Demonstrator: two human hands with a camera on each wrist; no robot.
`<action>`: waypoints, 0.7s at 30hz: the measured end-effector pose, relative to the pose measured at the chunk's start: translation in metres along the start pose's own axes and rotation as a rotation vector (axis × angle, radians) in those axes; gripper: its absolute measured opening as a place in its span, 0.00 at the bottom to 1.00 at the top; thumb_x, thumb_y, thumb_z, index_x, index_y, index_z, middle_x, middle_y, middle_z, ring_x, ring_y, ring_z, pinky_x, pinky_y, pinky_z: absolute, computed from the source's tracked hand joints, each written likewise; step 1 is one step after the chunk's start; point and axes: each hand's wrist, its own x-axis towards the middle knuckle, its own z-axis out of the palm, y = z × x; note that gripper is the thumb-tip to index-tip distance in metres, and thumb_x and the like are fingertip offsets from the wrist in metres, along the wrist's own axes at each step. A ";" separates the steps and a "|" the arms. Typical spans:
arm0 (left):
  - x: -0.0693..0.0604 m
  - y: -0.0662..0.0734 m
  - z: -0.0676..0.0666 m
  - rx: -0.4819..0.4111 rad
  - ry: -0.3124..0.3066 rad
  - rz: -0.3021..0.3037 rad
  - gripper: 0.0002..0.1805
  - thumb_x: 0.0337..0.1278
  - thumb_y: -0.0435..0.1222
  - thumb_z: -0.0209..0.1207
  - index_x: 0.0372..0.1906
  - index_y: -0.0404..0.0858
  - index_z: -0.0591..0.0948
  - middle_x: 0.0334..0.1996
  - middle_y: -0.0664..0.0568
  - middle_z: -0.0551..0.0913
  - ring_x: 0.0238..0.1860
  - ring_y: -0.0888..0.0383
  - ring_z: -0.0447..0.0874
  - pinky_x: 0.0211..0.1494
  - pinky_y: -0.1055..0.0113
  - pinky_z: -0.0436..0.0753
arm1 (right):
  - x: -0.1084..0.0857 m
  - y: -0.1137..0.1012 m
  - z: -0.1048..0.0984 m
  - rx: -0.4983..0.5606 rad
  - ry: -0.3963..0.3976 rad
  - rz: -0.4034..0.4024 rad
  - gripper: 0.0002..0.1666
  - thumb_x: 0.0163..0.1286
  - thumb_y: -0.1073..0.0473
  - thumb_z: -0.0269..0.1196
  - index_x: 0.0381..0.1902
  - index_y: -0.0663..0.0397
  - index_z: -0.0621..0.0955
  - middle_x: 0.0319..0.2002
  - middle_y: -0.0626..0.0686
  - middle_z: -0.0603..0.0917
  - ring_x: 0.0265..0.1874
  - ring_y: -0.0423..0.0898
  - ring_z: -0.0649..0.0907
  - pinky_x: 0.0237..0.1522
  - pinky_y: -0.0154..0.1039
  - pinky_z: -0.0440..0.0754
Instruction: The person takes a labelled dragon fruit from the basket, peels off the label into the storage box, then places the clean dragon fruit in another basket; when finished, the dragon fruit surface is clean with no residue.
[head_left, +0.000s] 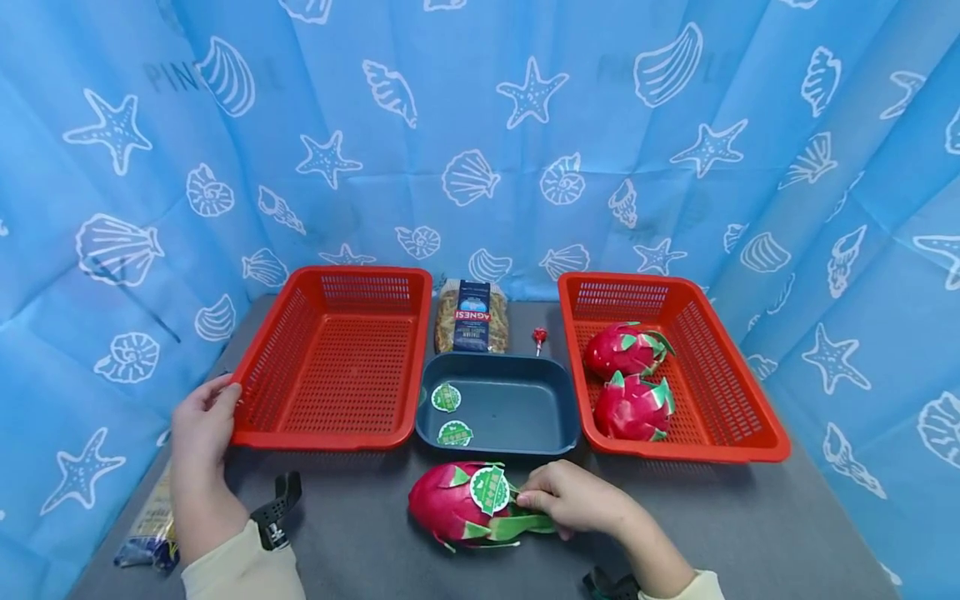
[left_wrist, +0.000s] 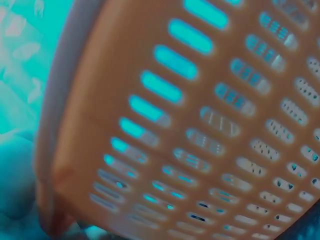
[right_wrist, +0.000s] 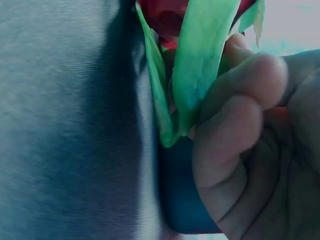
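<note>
My right hand (head_left: 573, 498) pinches a dragon fruit (head_left: 442, 504) by the green leaves at its end. The fruit lies on its side in front of the blue tray (head_left: 517, 408), and a round green sticker (head_left: 490, 489) is on its skin. In the right wrist view, curled fingers (right_wrist: 235, 135) press against a long green leaf (right_wrist: 200, 70). My left hand (head_left: 204, 425) holds the left red basket (head_left: 330, 440) at its near left corner, thumb by the rim. The left wrist view is mostly the slotted basket wall (left_wrist: 165, 115); the hand is blurred there.
Two dragon fruits (head_left: 626, 350) lie in the right red basket (head_left: 720, 452). Green stickers (head_left: 455, 432) are in the blue tray's left side. Behind it are a pasta bag (head_left: 450, 321) and a red lollipop (head_left: 539, 335). Another packet (head_left: 153, 521) lies by my left forearm. A blue curtain (head_left: 480, 125) surrounds the table.
</note>
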 end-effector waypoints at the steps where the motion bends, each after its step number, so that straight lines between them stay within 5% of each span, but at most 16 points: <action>1: -0.003 0.002 -0.001 0.052 -0.016 0.011 0.36 0.76 0.52 0.50 0.80 0.40 0.62 0.65 0.37 0.71 0.48 0.50 0.81 0.38 0.67 0.86 | 0.001 0.004 0.001 -0.010 -0.003 -0.004 0.14 0.76 0.48 0.62 0.40 0.48 0.90 0.24 0.45 0.80 0.11 0.41 0.78 0.19 0.33 0.76; 4: -0.012 0.012 -0.003 0.237 -0.045 0.092 0.38 0.77 0.51 0.47 0.80 0.34 0.58 0.67 0.29 0.68 0.54 0.38 0.77 0.50 0.50 0.85 | 0.006 0.022 0.004 -0.038 0.011 -0.043 0.17 0.76 0.44 0.62 0.44 0.47 0.90 0.27 0.42 0.80 0.12 0.39 0.79 0.21 0.34 0.78; 8: -0.030 0.027 0.002 0.398 0.021 0.212 0.37 0.75 0.46 0.48 0.79 0.29 0.57 0.71 0.25 0.60 0.64 0.29 0.64 0.61 0.33 0.74 | 0.007 0.029 0.006 -0.072 0.047 -0.073 0.19 0.75 0.41 0.62 0.47 0.46 0.90 0.30 0.40 0.80 0.13 0.37 0.79 0.21 0.34 0.80; 11: -0.049 0.040 0.012 0.383 0.129 0.312 0.35 0.72 0.43 0.53 0.78 0.33 0.62 0.74 0.31 0.57 0.69 0.32 0.59 0.60 0.31 0.73 | 0.003 0.019 0.006 -0.056 0.095 -0.069 0.17 0.73 0.44 0.65 0.46 0.48 0.91 0.29 0.41 0.81 0.13 0.38 0.79 0.21 0.34 0.80; 13: -0.064 0.047 0.019 0.332 0.199 0.437 0.32 0.70 0.41 0.56 0.75 0.35 0.68 0.73 0.35 0.62 0.68 0.34 0.63 0.59 0.32 0.75 | 0.002 0.015 0.008 -0.053 0.141 -0.072 0.14 0.72 0.47 0.66 0.44 0.48 0.91 0.29 0.41 0.81 0.13 0.38 0.78 0.22 0.34 0.79; 17: -0.091 0.054 0.030 0.224 0.260 0.716 0.25 0.65 0.33 0.63 0.67 0.35 0.78 0.67 0.42 0.74 0.63 0.43 0.72 0.59 0.57 0.80 | 0.001 0.012 0.012 -0.060 0.232 -0.078 0.11 0.71 0.51 0.69 0.44 0.48 0.91 0.31 0.41 0.84 0.14 0.37 0.78 0.23 0.34 0.79; 21: -0.119 0.053 0.040 0.099 0.184 0.862 0.24 0.59 0.26 0.66 0.62 0.37 0.82 0.63 0.48 0.79 0.61 0.55 0.74 0.56 0.80 0.72 | 0.003 0.015 0.016 -0.059 0.295 -0.081 0.12 0.70 0.53 0.69 0.47 0.51 0.91 0.37 0.43 0.87 0.14 0.36 0.79 0.23 0.34 0.80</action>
